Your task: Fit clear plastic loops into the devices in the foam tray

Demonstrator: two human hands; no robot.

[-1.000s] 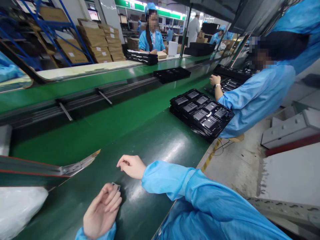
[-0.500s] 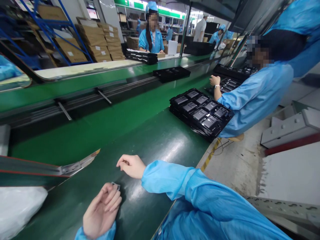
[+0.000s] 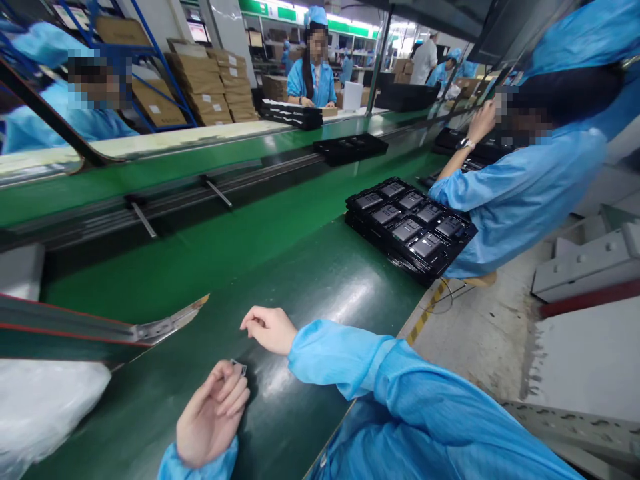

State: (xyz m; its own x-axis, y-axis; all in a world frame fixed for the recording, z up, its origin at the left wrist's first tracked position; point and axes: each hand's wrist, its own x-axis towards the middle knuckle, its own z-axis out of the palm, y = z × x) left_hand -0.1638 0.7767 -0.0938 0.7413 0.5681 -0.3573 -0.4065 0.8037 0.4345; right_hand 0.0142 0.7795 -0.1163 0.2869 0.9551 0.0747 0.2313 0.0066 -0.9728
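My left hand [image 3: 213,417] lies palm-up on the dark green bench [image 3: 320,280], fingers curled around a small grey flat part [image 3: 239,366] held at the fingertips. My right hand [image 3: 269,329] rests on the bench just beyond it, loosely curled, knuckles up, with nothing visible in it. Both arms wear light blue sleeves. Further along the bench stands a stack of black trays [image 3: 410,227] holding several dark rectangular parts.
A co-worker in a blue coat [image 3: 520,193] sits to the right beside the trays, one hand raised to the head. A green conveyor belt [image 3: 210,247] runs behind the bench. A white plastic bag [image 3: 45,407] lies at the left. More black trays [image 3: 350,147] sit further off.
The co-worker's hand has lifted from the trays up to the head. The view has shifted slightly; my own hands stay where they were.
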